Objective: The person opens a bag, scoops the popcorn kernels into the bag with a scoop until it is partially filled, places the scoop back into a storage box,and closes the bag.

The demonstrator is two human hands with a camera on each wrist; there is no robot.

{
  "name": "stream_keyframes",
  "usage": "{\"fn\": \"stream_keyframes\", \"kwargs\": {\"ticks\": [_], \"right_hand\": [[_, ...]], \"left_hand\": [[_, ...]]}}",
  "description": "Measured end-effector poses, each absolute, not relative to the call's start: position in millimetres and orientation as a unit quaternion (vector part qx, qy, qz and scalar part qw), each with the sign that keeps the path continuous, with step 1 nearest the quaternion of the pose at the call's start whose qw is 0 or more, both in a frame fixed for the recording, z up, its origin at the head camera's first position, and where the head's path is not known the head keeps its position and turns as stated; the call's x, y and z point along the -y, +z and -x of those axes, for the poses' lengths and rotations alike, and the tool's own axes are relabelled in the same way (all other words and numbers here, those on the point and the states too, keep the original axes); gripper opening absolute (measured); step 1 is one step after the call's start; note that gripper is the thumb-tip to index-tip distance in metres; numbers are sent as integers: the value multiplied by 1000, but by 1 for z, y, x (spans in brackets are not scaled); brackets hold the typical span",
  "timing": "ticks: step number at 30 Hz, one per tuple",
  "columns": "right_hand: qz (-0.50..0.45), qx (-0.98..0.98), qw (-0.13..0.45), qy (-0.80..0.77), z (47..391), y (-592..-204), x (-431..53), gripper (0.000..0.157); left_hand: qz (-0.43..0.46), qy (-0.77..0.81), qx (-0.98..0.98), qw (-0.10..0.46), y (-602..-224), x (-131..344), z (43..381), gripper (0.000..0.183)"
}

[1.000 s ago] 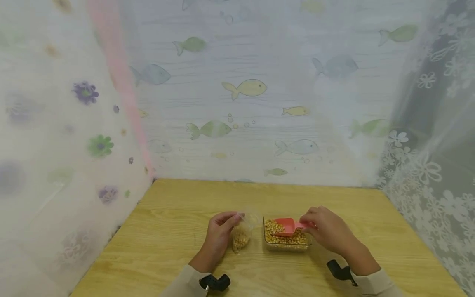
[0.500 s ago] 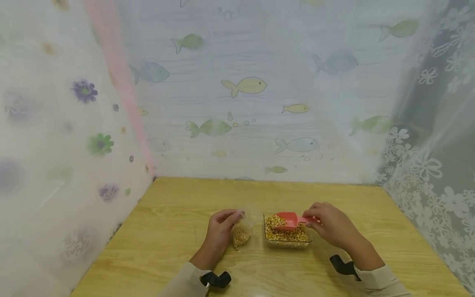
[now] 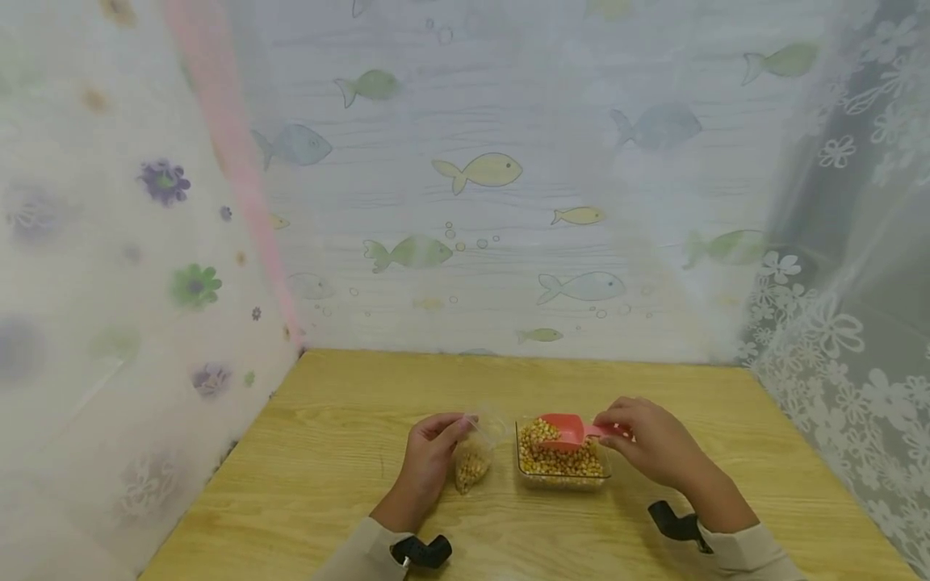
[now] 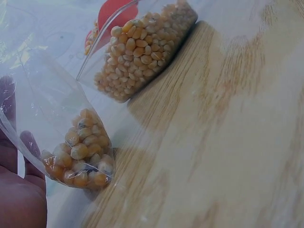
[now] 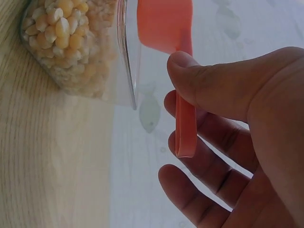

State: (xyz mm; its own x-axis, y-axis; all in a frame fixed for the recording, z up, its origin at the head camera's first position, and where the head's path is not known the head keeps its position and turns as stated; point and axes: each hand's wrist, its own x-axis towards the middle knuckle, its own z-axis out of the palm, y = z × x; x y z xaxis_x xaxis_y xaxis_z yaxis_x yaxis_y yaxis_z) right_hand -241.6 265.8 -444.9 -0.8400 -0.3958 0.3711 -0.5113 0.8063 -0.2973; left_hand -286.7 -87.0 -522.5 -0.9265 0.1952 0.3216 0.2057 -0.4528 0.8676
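My left hand [image 3: 430, 453] pinches the upper edge of a clear plastic bag [image 3: 474, 460], which has corn kernels [image 4: 80, 154] gathered in its bottom. Just right of the bag stands a clear rectangular container [image 3: 563, 482] holding more corn kernels [image 3: 559, 462]. My right hand [image 3: 650, 440] grips the handle of a red scoop [image 3: 569, 432] between thumb and fingers, from the container's right side. The scoop's bowl is over the container, with kernels at its left-hand mouth. In the right wrist view the thumb presses on the scoop's handle [image 5: 185, 126], whose end sticks out past the fingers.
Bag and container stand on a wood-grain table [image 3: 349, 395]. Behind it hangs a fish-patterned curtain [image 3: 479, 266], with flowered sheets at the left and right sides. A black wrist device [image 3: 421, 552] sits at each sleeve cuff.
My right hand has shifted slightly right and up with the scoop, whose bowl now shows higher over the kernels. My left hand and the bag have stayed nearly still.
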Motion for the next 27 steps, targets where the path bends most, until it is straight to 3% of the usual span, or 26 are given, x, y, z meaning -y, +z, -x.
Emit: {"fn": "stream_keyframes", "kwargs": {"ticks": [9, 27], "right_hand": [[-234, 939, 141, 208, 240, -441, -265, 17], [-267, 920, 182, 224, 237, -431, -258, 19]], "left_hand": [[193, -834, 517, 2, -520, 87, 285, 22], [198, -835, 514, 3, -523, 86, 288, 23]]}}
